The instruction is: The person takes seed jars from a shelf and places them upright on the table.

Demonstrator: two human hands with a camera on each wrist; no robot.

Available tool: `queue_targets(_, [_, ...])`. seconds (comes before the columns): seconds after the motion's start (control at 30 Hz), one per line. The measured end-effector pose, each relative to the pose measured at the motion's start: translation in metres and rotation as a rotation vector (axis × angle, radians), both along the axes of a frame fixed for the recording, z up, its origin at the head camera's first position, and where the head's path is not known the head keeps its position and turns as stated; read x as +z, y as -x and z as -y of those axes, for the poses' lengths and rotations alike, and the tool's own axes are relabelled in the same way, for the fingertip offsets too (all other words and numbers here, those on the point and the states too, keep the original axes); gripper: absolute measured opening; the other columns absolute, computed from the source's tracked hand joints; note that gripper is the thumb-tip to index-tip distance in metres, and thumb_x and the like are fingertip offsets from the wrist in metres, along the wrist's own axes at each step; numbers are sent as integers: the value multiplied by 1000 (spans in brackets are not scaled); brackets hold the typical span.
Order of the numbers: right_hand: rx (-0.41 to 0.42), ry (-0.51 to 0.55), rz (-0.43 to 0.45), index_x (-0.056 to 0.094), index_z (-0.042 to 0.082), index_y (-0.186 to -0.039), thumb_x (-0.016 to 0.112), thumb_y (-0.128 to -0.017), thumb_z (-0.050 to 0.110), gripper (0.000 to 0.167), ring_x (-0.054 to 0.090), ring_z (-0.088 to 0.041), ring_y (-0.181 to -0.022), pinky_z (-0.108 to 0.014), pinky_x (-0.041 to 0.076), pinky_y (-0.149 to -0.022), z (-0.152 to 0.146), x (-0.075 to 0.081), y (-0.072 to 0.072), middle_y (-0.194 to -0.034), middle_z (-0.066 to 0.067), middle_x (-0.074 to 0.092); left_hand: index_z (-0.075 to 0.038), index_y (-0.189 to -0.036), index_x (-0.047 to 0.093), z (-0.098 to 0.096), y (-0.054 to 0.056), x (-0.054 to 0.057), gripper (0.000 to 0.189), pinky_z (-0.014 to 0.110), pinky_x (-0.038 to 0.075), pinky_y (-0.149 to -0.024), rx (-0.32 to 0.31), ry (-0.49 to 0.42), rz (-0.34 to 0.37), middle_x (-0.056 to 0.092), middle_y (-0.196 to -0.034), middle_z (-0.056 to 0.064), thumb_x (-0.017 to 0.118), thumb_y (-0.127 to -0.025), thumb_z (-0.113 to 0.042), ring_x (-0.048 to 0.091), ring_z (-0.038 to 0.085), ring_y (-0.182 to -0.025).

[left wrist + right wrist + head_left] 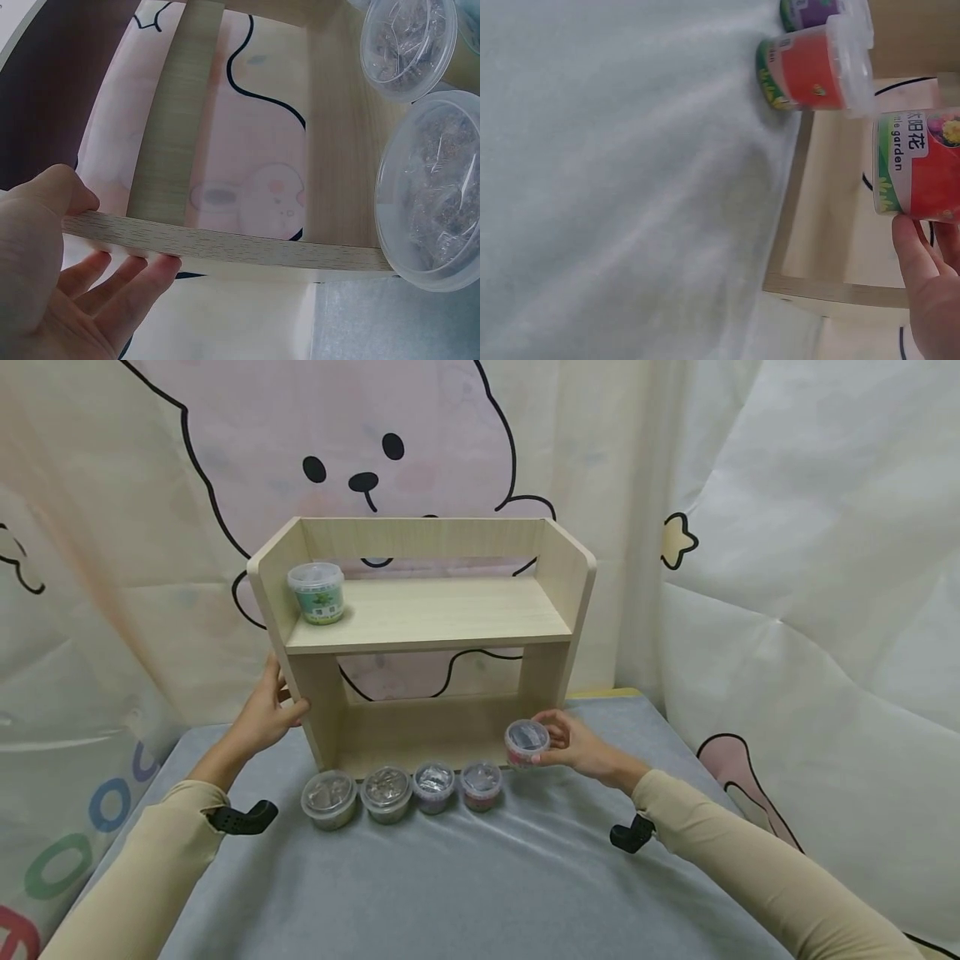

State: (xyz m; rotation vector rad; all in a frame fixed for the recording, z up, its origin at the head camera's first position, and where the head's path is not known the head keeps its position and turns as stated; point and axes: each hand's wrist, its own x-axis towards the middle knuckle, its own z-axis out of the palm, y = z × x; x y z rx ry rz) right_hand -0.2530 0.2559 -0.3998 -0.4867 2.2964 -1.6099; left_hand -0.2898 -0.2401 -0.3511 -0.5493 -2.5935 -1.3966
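My right hand (581, 747) pinches a small lidded plastic tub (527, 742) at the lower right front of a pale wooden shelf (431, 643). The right wrist view shows that tub's red label (934, 169) with "garden" printed on it. With the thumb on one face and the fingers on the other, my left hand (262, 710) grips the shelf's left side panel (225, 244). Several more lidded tubs (387, 793) stand in a row along the shelf's lower front edge. A larger tub with a green label (318, 597) sits on the upper board's left end.
A grey-blue cloth (465, 893) covers the table under the shelf. Behind hangs a pale curtain (600, 468) with a cartoon animal on it, and more printed cloth (817, 610) hangs on the right. Each wrist carries a black band (243, 818).
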Motion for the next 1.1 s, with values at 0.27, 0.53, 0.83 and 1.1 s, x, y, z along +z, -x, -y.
queue_targets(0.27, [0, -2, 10, 36, -1, -144, 75, -89, 7, 68, 58, -31, -129, -26, 52, -95, -4, -19, -2, -145, -28, 53, -48, -157, -17, -1, 1, -1, 104, 64, 59, -75, -5, 3, -10, 18, -162, 35, 53, -97, 1, 38, 65, -135])
queue_targets(0.53, [-2, 12, 29, 34, -4, -143, 77, -88, 7, 71, 58, -31, -128, -24, 51, -95, -6, -36, -2, -146, -31, 51, -47, -157, -17, 1, 2, -2, 106, 64, 59, -76, 1, -12, -3, 20, -162, 36, 55, -95, 2, 38, 65, -135])
queue_targets(0.83, [-22, -19, 66, 34, 0, -144, 77, -89, 11, 70, 58, -29, -128, -28, 48, -99, -9, -57, -1, -149, -29, 48, -42, -159, -17, 0, 5, 0, 106, 61, 60, -74, -6, -17, -11, 21, -162, 35, 56, -95, 3, 40, 64, -135])
queue_targets(1.1, [42, 23, 61, 30, -4, -142, 74, -90, 3, 69, 61, -12, -116, -20, 50, -93, -7, -66, -2, -142, -32, 53, -41, -160, -15, 1, 4, -2, 105, 60, 60, -73, -9, -26, -6, 23, -160, 37, 55, -95, 4, 40, 64, -134])
